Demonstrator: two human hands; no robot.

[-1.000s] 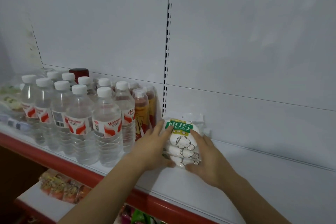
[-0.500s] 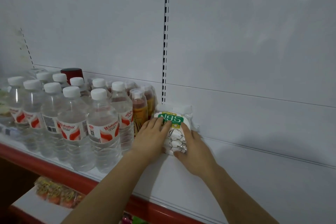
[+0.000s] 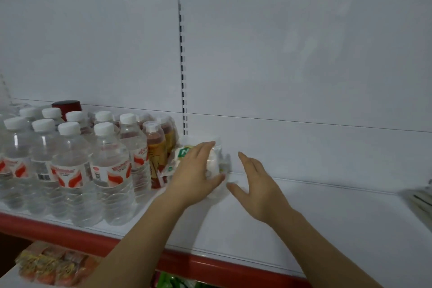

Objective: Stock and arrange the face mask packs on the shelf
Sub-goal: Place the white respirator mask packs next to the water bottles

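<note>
Resting on the white shelf (image 3: 304,222) with the red front edge, against the back panel: a white plastic face mask pack with a green label (image 3: 211,161), standing just right of the orange-brown drink bottles (image 3: 156,154). Pressed flat over the front of that pack: the left hand (image 3: 196,175), fingers together and pointing toward 1 o'clock, thumb wrapped low along the pack's right side at about 3 o'clock from the palm. Holding or merely pushing, cannot tell; only a corner of the green label and a strip of white plastic showing past the fingers. Hanging clear of the pack at its 4 o'clock: the right hand (image 3: 259,187), spread wide and holding nothing, fingers aimed toward 11 o'clock, thumb tip close to the pack's lower right corner but apart from it. Grouped at 9 o'clock from the pack: clear water bottles with white caps and red-and-white labels (image 3: 70,166), with a dark red lid (image 3: 67,105) behind them near the back panel. Running up from behind the pack toward 12 o'clock: a slotted white shelf upright (image 3: 182,65). Blurred at the far right edge of the shelf, at 3 o'clock: a pale stack of something (image 3: 420,196), too indistinct to identify. Visible at 7 o'clock on the lower shelf: orange and yellow snack packets (image 3: 49,264).
</note>
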